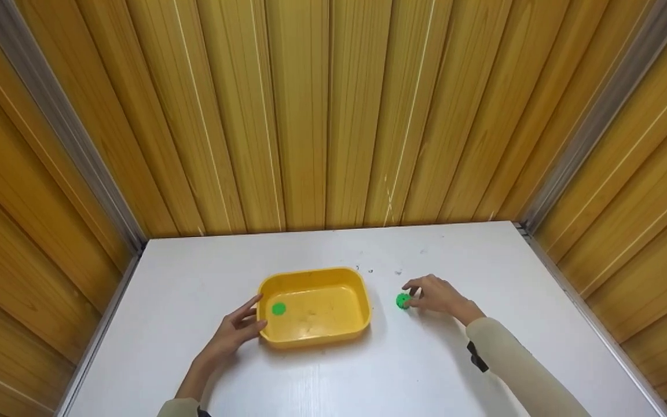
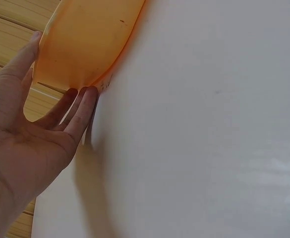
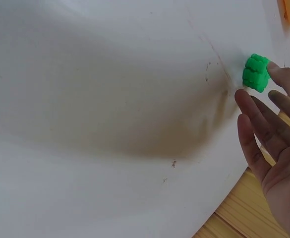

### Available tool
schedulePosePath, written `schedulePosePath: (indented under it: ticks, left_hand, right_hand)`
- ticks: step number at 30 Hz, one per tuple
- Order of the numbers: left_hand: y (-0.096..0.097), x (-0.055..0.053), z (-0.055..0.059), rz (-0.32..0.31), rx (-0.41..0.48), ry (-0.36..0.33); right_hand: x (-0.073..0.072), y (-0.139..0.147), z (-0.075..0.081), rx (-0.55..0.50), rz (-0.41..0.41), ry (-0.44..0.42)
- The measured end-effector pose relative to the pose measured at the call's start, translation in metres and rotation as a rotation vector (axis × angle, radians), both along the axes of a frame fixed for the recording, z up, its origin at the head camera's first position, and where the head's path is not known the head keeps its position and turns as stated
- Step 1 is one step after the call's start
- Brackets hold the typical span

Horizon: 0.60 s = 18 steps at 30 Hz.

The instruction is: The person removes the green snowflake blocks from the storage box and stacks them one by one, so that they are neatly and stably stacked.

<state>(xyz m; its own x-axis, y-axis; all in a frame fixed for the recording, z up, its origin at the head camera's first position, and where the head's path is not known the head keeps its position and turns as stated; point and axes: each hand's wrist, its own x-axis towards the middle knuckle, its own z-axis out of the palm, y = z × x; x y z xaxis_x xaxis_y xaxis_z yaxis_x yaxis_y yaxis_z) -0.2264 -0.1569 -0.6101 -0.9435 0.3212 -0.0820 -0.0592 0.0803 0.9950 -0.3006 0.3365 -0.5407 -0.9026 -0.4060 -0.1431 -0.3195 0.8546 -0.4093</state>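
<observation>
A yellow plastic basin [image 1: 310,337] stands on the white table. My left hand [image 1: 235,330] is at its left end, fingers extended, with fingertips against the outer wall; the left wrist view shows the thumb and fingers of this hand [image 2: 40,134] spread along the basin's end [image 2: 90,39]. Inside the basin, near that end, lies a flat green disc [image 1: 278,308]. To the right of the basin is a small green lobed plastic piece [image 1: 403,300]. My right hand [image 1: 435,294] reaches over it, thumb tip right at the piece [image 3: 256,73], the other fingers spread apart from it.
The white table [image 1: 194,278] carries a few dark marks behind the green piece. Yellow wood-patterned panels [image 1: 299,116] rise at the back and sides, with grey metal posts [image 1: 67,116] at the corners.
</observation>
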Motion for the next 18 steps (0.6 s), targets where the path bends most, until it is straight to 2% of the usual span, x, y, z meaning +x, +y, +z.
schedulePosePath:
  ticks: [2, 8, 18]
  left_hand:
    - [0.001, -0.001, 0.001, -0.003, -0.001, 0.0]
    - [0.002, -0.002, 0.004, 0.004, -0.003, -0.02]
    - [0.005, 0.002, 0.003, 0.041, -0.031, -0.04]
  right_hand:
    - [-0.001, 0.0, 0.007, -0.002, 0.007, 0.002]
    - [-0.009, -0.009, 0.03, 0.01, 0.1, 0.056]
    - [-0.019, -0.061, 0.065, 0.044, 0.155, 0.062]
